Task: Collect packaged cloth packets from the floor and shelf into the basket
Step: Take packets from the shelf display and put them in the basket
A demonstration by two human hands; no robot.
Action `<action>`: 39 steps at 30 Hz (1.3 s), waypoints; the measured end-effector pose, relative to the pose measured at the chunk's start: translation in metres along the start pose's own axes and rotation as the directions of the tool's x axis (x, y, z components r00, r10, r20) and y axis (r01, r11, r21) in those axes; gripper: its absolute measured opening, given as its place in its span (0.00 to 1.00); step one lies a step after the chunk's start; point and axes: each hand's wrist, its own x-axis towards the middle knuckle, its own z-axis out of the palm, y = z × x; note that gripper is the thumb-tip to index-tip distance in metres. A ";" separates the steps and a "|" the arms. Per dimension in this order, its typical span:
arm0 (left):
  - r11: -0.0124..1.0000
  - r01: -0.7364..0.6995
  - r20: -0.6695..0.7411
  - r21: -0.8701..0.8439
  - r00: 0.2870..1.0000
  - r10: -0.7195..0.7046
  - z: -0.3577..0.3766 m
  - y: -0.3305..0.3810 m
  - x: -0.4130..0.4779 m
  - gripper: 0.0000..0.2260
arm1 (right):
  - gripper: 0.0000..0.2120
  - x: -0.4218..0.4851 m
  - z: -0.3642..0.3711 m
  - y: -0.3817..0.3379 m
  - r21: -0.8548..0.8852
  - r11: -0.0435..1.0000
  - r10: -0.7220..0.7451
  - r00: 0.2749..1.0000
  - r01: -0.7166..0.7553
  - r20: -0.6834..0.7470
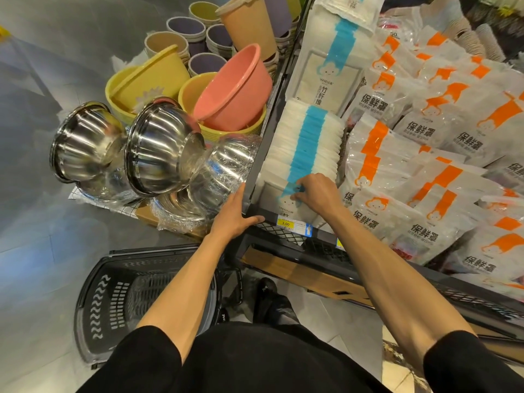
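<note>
The right hand (314, 194) is in the middle of the frame. Its fingers are curled, and they pinch the top edge of the front cloth packet (273, 195), right at the blue strip. The left hand (235, 214) lies just left of it. Its fingers are straight and rest on the black corner of the shelf frame (255, 168); it holds nothing.

The front cloth packet stands at the near end of a row of cloth packets (307, 143). The row runs up the frame from the hand. The packet's flat face looks toward the person, and it seems to stand with its long side going up. The blue strip runs the same way.

I think the best way is to tip it forward, lift it straight up so the others stay put, then carry it down to the black basket (93, 293) at the lower left.
</note>
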 end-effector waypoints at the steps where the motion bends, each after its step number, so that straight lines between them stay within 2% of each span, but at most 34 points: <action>1: 1.000 0.002 0.003 -0.003 1.000 -0.002 0.000 -0.001 0.001 0.51 | 0.13 0.001 -0.002 0.000 -0.003 1.000 -0.008 1.000 0.008 -0.002; 8: 1.000 0.027 0.010 -0.005 1.000 -0.027 0.001 -0.001 0.002 0.52 | 0.12 0.006 -0.001 -0.003 -0.047 0.995 -0.084 0.996 0.083 -0.034; 15: 0.999 0.037 0.001 -0.021 0.999 -0.037 0.001 0.000 0.000 0.51 | 0.12 0.001 0.006 0.003 -0.007 0.994 -0.109 0.994 0.109 -0.029; 20: 0.998 0.066 0.026 -0.016 0.998 -0.066 0.000 0.006 0.001 0.51 | 0.15 0.001 0.002 0.004 -0.037 0.994 -0.105 0.994 0.104 -0.024; 22: 0.996 0.087 -0.036 0.028 0.996 -0.086 0.001 0.011 -0.002 0.46 | 0.18 0.000 0.000 0.005 -0.059 0.993 -0.101 0.993 0.098 -0.053; 24: 0.985 0.077 -0.249 0.152 0.968 -0.038 0.005 0.021 -0.007 0.34 | 0.22 -0.001 -0.001 0.008 -0.060 0.993 -0.105 0.992 0.101 -0.073; 25: 0.986 0.046 -0.344 0.161 0.939 0.012 0.007 0.029 -0.010 0.28 | 0.24 -0.002 -0.001 0.011 -0.054 0.993 -0.109 0.991 0.105 -0.077; 26: 0.993 -0.001 -0.385 0.116 0.922 0.046 0.009 0.039 -0.012 0.24 | 0.25 -0.002 -0.001 0.014 -0.050 0.992 -0.116 0.990 0.112 -0.079; 28: 0.992 -0.030 -0.318 -0.119 0.948 -0.010 0.015 0.055 -0.013 0.21 | 0.26 -0.003 -0.001 0.018 -0.051 0.991 -0.125 0.989 0.121 -0.079; 30: 0.909 0.106 -0.142 -0.403 0.974 -0.176 0.022 0.067 -0.008 0.22 | 0.29 -0.005 -0.001 0.020 -0.057 0.991 -0.129 0.989 0.125 -0.079; 31: 0.816 0.195 -0.055 -0.545 0.962 -0.267 0.026 0.070 -0.003 0.22 | 0.30 -0.005 0.000 0.021 -0.062 0.990 -0.130 0.988 0.125 -0.087; 33: 0.567 0.336 0.114 -0.752 0.914 -0.390 0.033 0.077 0.009 0.23 | 0.34 -0.006 0.000 0.023 -0.075 0.990 -0.130 0.984 0.122 -0.119; 34: 0.465 0.376 0.175 -0.801 0.891 -0.419 0.035 0.082 0.013 0.24 | 0.35 -0.007 0.000 0.025 -0.079 0.990 -0.130 0.982 0.119 -0.139; 36: 0.332 0.417 0.250 -0.846 0.860 -0.445 0.035 0.093 0.021 0.23 | 0.39 -0.007 0.000 0.027 -0.083 0.990 -0.126 0.978 0.114 -0.165; 39: 0.245 0.423 0.280 -0.873 0.844 -0.458 0.037 0.109 0.029 0.22 | 0.42 -0.005 0.000 0.033 -0.083 0.990 -0.124 0.978 0.111 -0.166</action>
